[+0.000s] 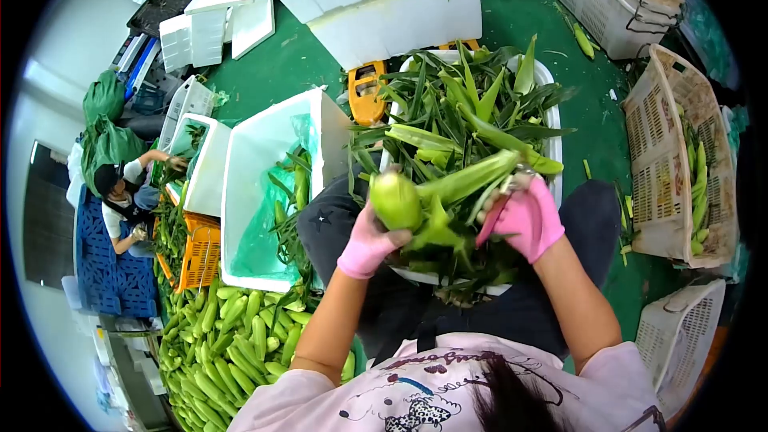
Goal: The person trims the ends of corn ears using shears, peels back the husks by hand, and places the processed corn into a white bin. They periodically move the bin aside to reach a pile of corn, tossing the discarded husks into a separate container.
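Note:
My left hand (372,242), in a pink fingerless glove, grips a green ear of corn (396,202) by its thick end. Pink-gloved too, my right hand (530,216) is closed around red-handled pruning shears (494,220), whose metal part shows near the fingertips. Between the hands a long green husk leaf (472,178) stretches from the corn toward the shears. Below them, a white tub (552,140) between my knees is heaped with corn husks (448,104). Some leaves under my hands are blurred.
At left stand a white foam box (240,192) lined with green plastic and an orange crate (202,252). Trimmed corn (232,352) is piled at lower left. A co-worker (124,200) sits beyond. Tan crates (680,168) stand at right, large foam boxes (400,20) ahead.

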Motion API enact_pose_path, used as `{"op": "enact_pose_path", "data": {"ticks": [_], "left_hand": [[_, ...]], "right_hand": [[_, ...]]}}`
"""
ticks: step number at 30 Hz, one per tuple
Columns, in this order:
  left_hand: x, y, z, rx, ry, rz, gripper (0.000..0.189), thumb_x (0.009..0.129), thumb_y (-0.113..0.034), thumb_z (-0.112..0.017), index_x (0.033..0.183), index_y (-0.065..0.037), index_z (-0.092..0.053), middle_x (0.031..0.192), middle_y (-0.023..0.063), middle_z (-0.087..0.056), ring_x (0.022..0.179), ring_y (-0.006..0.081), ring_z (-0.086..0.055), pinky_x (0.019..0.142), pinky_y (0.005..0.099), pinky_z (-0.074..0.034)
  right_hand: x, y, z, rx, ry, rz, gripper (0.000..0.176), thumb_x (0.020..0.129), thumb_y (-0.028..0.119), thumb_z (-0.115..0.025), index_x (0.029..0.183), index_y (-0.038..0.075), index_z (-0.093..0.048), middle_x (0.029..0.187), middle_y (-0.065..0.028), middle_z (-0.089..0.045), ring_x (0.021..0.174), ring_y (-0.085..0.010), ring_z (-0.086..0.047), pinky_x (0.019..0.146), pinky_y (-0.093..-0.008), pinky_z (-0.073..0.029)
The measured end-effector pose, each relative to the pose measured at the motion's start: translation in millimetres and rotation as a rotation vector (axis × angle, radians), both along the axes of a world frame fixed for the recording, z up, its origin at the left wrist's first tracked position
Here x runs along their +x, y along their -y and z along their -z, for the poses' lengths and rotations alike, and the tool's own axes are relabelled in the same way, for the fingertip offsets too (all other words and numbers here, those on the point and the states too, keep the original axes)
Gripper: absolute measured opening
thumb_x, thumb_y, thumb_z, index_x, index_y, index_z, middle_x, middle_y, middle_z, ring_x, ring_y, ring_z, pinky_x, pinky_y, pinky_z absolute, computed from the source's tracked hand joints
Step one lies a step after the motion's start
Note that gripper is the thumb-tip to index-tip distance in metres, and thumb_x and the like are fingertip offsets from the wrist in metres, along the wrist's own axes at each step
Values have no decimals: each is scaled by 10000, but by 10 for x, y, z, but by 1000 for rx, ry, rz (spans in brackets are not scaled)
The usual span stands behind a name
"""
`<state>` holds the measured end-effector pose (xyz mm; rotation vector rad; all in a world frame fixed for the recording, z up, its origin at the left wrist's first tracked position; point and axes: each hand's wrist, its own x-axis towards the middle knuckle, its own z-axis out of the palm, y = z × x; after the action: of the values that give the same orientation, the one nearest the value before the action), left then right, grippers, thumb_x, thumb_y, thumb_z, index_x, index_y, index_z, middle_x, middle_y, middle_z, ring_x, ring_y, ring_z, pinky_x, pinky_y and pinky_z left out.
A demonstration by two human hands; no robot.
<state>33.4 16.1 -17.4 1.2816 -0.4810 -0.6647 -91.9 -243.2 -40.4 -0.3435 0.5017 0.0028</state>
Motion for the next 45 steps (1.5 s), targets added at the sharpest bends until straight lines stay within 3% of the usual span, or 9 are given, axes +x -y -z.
{"op": "enact_pose_path", "data": {"ticks": [6,15,17,20,24,28,33,38,45], "left_hand": [[-149,0,-334,338,1167,-229,568,619,-87,-849,1129,-91,-598,1146,118,-623,1067,327,-592,956,413,-478],[-436,396,-84,68,1404,-25,463,657,-34,-761,1103,-111,-666,1060,132,-521,997,360,-620,833,481,-560],[-597,505,-91,45,1504,9,595,670,-22,-708,1250,-146,-657,975,95,-535,939,310,-619,793,432,-557],[-603,440,-165,567,1426,65,646,656,-30,-699,1291,-120,-626,926,87,-563,896,281,-624,744,383,-543],[-491,225,136,991,691,758,523,788,-57,-641,1307,-35,-586,1102,153,-674,1005,349,-641,838,389,-534],[-457,62,300,300,-201,372,613,898,-274,-554,1397,75,-485,1356,176,-579,1253,253,-552,1062,342,-416],[-627,682,51,191,-29,-54,557,907,-140,-654,1391,55,-461,1296,146,-580,1153,220,-576,1009,353,-460],[-256,730,158,-55,-618,-111,560,920,-568,-585,1169,-67,-573,1087,87,-650,959,225,-618,850,367,-520],[554,228,736,-460,-862,-396,535,948,-602,-474,938,-77,-575,967,114,-642,926,327,-617,937,469,-505]], "right_hand": [[-571,-176,81,-98,-269,-503,330,881,91,-620,1202,34,-563,1038,-101,-656,864,-231,-664,751,-445,-582],[-925,-625,-582,-261,8,-174,489,921,191,-672,1331,2,-485,983,-92,-656,791,-208,-665,757,-344,-546],[-893,-659,-603,-353,-42,-206,532,892,202,-699,1333,3,-478,1003,-101,-646,660,-184,-654,496,-308,-539],[-856,-603,-540,-411,-102,-186,580,844,186,-726,1327,-1,-466,1046,-117,-639,589,-149,-636,265,-253,-426],[-861,-597,-265,-613,46,-180,595,839,173,-725,1340,-7,-460,1141,-102,-629,935,-169,-635,721,-302,-553],[-790,-626,-110,-790,146,-141,582,837,174,-717,1329,-20,-473,1180,-94,-620,1100,-207,-582,1008,-347,-442],[-663,-615,13,-1222,43,-254,471,821,114,-638,1267,18,-525,993,-160,-647,910,-269,-652,829,-391,-536],[-458,-455,-170,-789,-35,-202,333,840,80,-589,1164,12,-557,902,-57,-604,745,-127,-583,582,-284,-496],[-262,307,282,-1628,-230,108,265,786,101,-614,1045,52,-589,847,-131,-640,744,-288,-638,699,-386,-513]]}}
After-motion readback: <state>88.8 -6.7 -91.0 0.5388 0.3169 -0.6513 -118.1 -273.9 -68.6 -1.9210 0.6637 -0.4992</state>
